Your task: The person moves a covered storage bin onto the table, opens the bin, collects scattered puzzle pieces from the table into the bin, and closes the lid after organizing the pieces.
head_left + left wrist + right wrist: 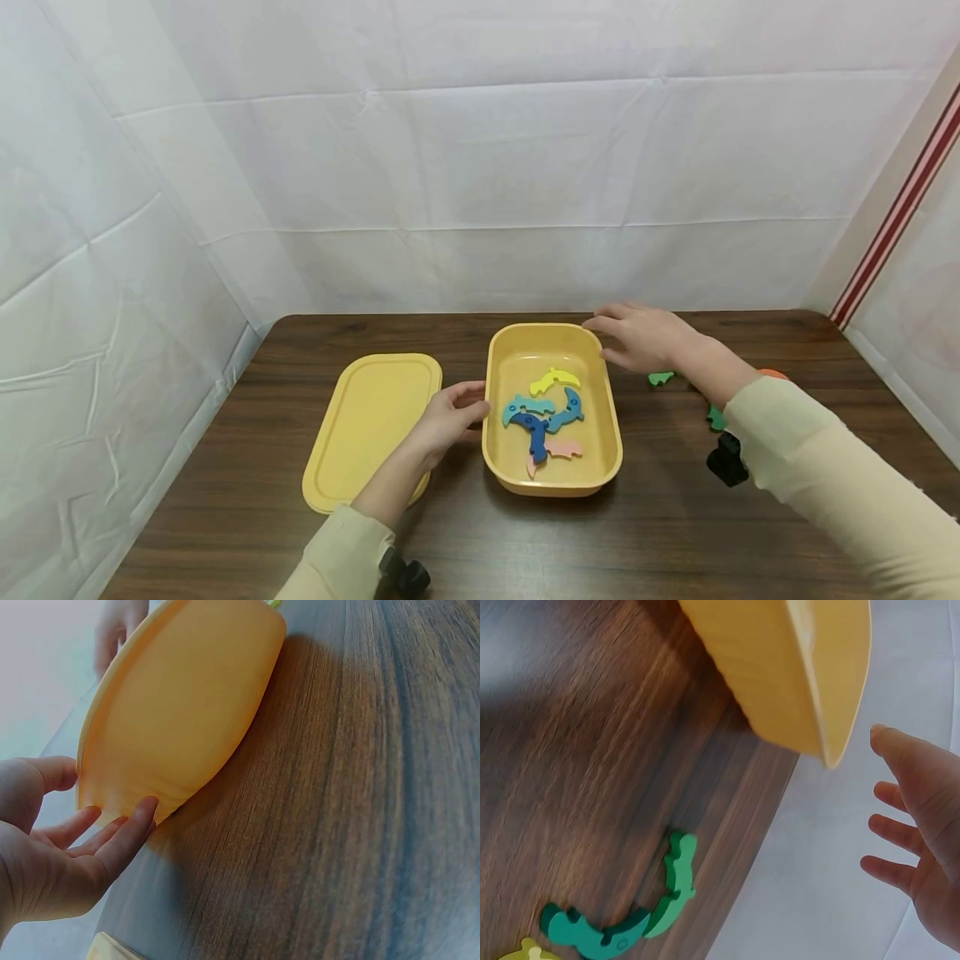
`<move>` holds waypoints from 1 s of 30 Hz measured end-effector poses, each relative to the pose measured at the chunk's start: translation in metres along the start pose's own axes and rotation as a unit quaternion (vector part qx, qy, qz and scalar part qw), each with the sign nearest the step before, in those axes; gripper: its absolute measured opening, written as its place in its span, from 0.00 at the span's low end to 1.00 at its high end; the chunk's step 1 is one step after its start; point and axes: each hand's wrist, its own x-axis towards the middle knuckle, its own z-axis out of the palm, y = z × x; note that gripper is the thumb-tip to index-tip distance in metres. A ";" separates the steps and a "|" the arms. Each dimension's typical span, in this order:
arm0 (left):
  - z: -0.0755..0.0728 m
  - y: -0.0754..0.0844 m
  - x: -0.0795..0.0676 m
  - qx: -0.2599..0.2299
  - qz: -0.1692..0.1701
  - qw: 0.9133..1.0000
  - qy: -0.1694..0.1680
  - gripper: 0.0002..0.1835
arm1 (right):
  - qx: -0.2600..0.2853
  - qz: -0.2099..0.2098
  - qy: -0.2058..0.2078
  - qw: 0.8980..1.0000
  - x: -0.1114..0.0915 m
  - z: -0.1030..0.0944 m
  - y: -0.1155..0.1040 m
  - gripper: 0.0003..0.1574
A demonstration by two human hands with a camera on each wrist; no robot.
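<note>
A yellow plastic tub (551,488) stands on the table, with several flat, curved puzzle-like pieces on its floor: a yellow piece (555,381), a teal piece (528,406), a blue piece (572,408), a dark blue piece (537,435) and a pink piece (564,449). My left hand (448,421) touches the tub's left outer side, its thumb at the rim and the fingers spread against the wall. Over the tub's far right corner reaches my right hand (641,337), fingers extended; in the right wrist view they stand apart from the tub and hold nothing.
To the left of the tub lies a yellow lid (375,425). Right of it, partly behind my right arm, are a green piece (679,874), a dark green piece (592,936), a yellow-green piece (529,951) and something orange (772,374). A white cloth (480,167) hangs behind the table.
</note>
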 end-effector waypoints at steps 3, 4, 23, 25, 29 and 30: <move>0.000 -0.001 0.001 -0.001 0.000 1.000 0.000 0.25 | -0.002 0.005 0.000 1.000 -0.004 0.001 0.006 0.29; 0.000 -0.001 0.001 -0.002 0.000 1.000 0.000 0.25 | -0.003 0.007 -0.001 1.000 -0.005 0.002 0.008 0.30; -0.002 -0.001 0.001 0.000 -0.004 1.000 0.002 0.26 | 0.011 0.034 -0.030 0.999 -0.024 0.019 0.029 0.33; -0.003 -0.001 0.001 0.000 -0.005 1.000 0.003 0.25 | 0.012 0.039 -0.039 0.998 -0.027 0.021 0.032 0.34; -0.003 -0.001 0.001 0.002 -0.006 1.000 0.003 0.25 | 0.020 0.051 -0.047 0.997 -0.033 0.026 0.037 0.35; -0.003 -0.001 0.000 0.003 -0.007 1.000 0.003 0.25 | 0.020 0.051 -0.048 0.997 -0.034 0.028 0.038 0.35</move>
